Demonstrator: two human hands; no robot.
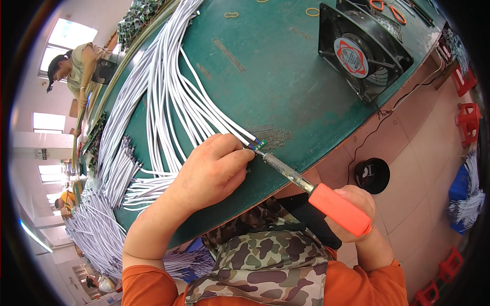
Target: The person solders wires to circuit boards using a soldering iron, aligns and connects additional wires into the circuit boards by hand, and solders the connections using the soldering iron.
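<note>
My right hand [352, 214] is closed round the orange handle of a soldering iron [339, 209]. The iron's metal tip points up and left and meets a small green circuit board [260, 145] at the end of a white cable [224, 121]. Pinched fingers of my left hand [217, 166] hold the cable end beside the board; the exact grip is partly hidden by the hand. Many more white cables [166, 66] fan out beneath and beyond my left hand across the green tabletop [265, 61].
A black fan [365, 53] stands at the table's far right, with orange-handled scissors [390, 10] behind it. Bundles of white cables [97, 229] lie at left. A black bucket [372, 176] and red stools [467, 122] are on the floor. Another person [81, 64] works at far left.
</note>
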